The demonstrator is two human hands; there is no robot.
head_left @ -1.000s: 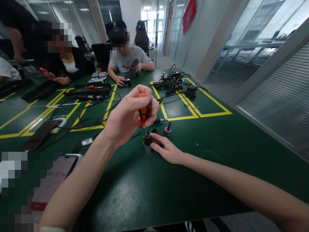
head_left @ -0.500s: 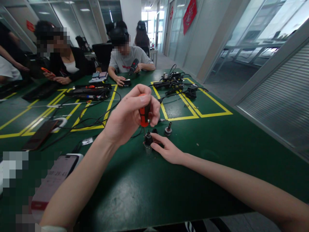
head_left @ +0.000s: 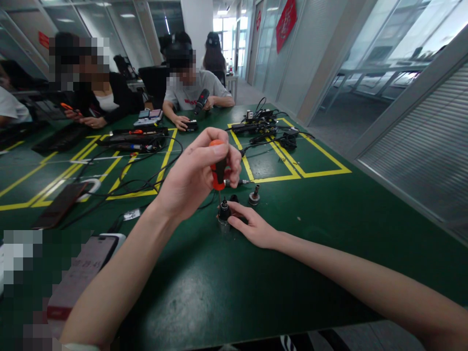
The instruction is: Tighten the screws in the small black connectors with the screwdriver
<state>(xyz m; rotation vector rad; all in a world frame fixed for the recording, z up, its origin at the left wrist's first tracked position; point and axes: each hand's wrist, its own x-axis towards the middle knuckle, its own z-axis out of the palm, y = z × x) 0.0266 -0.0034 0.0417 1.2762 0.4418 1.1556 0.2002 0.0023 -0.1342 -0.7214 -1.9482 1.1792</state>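
Note:
My left hand [head_left: 199, 170] is closed round the orange and black handle of a screwdriver [head_left: 219, 181], held upright with its shaft pointing down. The shaft reaches a small black and metal cylindrical part [head_left: 224, 211] standing on the green table [head_left: 321, 224]. From the right, the fingers of my right hand [head_left: 254, 226] grip this part at its side. Just behind my fingers is a small dark piece [head_left: 234, 198], partly hidden. Another metal part with an upright stem [head_left: 255, 195] stands on the table to the right of it.
Black cables and devices [head_left: 266, 126] lie among yellow tape lines at the back. Further left are an open black case [head_left: 135, 139], a dark phone [head_left: 60, 204] and a lit phone [head_left: 86, 268]. Across the table a person [head_left: 197, 90] holds a black tool; another sits left.
The screwdriver's handle has turned slightly in my left hand, whose fingers have shifted a little. My right hand keeps its place on the part.

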